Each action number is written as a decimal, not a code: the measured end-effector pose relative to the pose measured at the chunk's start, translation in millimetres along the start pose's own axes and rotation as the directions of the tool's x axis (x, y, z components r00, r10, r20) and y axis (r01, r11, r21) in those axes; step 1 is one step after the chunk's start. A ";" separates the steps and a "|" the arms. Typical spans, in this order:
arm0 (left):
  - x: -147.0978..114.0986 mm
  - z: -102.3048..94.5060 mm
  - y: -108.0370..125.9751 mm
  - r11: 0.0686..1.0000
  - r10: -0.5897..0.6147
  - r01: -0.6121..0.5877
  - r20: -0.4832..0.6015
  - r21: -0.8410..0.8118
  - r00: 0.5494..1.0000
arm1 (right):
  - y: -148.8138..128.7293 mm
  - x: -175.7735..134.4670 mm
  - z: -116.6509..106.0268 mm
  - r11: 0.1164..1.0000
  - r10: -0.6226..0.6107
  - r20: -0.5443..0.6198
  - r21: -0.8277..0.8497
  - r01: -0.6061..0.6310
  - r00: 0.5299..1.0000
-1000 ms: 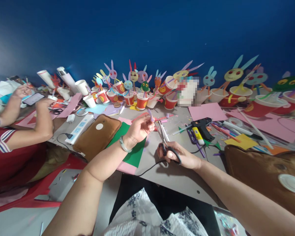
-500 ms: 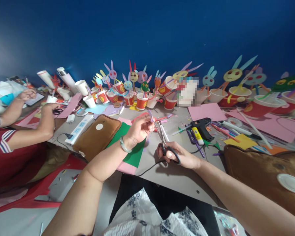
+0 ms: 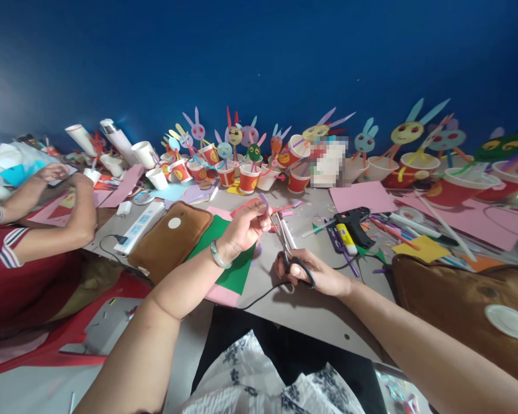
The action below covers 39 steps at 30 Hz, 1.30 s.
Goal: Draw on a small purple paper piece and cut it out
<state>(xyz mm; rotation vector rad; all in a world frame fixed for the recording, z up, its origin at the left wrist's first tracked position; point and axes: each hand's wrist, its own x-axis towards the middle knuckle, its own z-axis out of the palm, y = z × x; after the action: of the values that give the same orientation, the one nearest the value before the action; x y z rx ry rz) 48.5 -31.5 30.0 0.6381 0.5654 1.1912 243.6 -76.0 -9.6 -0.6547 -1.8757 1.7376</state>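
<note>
My left hand (image 3: pixel 246 227), with a bangle on the wrist, pinches a small purple piece of paper (image 3: pixel 263 199) that shows above the fingertips. In my right hand (image 3: pixel 313 273) is a pair of scissors (image 3: pixel 285 246), with fingers through the black handles. The scissors' blades point up toward my left fingertips, slightly apart, close to the paper. Under my left forearm lies a green paper sheet (image 3: pixel 233 276) on top of pink paper. To the right of the scissors are a black glue gun (image 3: pixel 357 226) and a yellow glue stick (image 3: pixel 346 238).
Paper cups with rabbit faces (image 3: pixel 248 178) line the back by the blue wall. A brown hot-water bag (image 3: pixel 168 238) and a power strip (image 3: pixel 141 227) lie left, another brown bag (image 3: pixel 449 299) right. A co-worker's arms (image 3: pixel 75 213) are at the far left.
My hands and the scissors are almost where they were. At the far left, the co-worker's hands have come closer together and risen a little.
</note>
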 end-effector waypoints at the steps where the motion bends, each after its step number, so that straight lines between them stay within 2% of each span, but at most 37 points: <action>1: -0.1 0.1 0.0 1.000 0.003 -0.003 0.011 0.003 1.000 | 0.0 0.0 0.0 1.000 0.000 -0.002 0.000 0.000 1.000; 10: 1.3 -1.7 -0.2 0.999 0.021 -0.021 0.024 0.027 1.000 | -4.0 -0.1 1.6 1.000 0.000 -0.004 0.003 0.000 1.000; 13: 2.0 -3.3 -1.9 0.996 0.048 -0.053 0.065 0.075 0.997 | -4.1 -0.8 3.9 0.997 -0.064 -0.145 -0.050 0.057 0.987; 15: 1.6 -3.9 -5.1 0.984 0.028 -0.042 0.080 0.171 0.996 | -3.7 -0.7 5.6 0.987 -0.119 -0.319 -0.141 0.077 0.940; 18: -1.1 -3.7 -13.1 0.933 -0.010 -0.024 0.092 0.358 0.996 | -3.0 1.4 7.4 0.970 -0.172 -0.573 -0.240 0.037 0.801; 21: -6.3 -1.1 -21.1 0.853 -0.007 -0.080 0.164 0.516 0.986 | -2.7 4.7 6.7 0.973 -0.179 -0.715 -0.229 0.015 0.676; 23: -10.1 1.6 -24.4 0.804 -0.018 -0.106 0.202 0.586 0.979 | -2.3 6.4 4.6 0.981 -0.161 -0.755 -0.194 0.018 0.636; 25: -13.1 3.9 -26.1 0.778 -0.020 -0.119 0.214 0.617 0.977 | -1.4 7.3 2.2 0.988 -0.133 -0.763 -0.153 0.024 0.633; 29: -14.6 4.2 -27.5 0.767 -0.012 -0.131 0.218 0.628 0.976 | -0.5 7.8 0.1 0.994 -0.112 -0.733 -0.093 0.065 0.671; 35: -12.8 -1.6 -32.6 0.705 -0.025 -0.164 0.255 0.690 0.967 | -5.5 8.6 4.1 0.993 -0.114 -0.771 -0.088 0.073 0.626; 39: -11.7 -3.4 -34.1 0.677 -0.035 -0.166 0.257 0.717 0.966 | -4.7 8.3 4.0 0.991 -0.130 -0.765 -0.125 0.054 0.631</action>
<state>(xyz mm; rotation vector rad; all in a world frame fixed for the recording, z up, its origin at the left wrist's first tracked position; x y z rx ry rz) 65.4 -50.3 4.0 1.5000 0.8161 0.8918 234.7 -73.9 -4.9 -1.1046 -1.3216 1.0203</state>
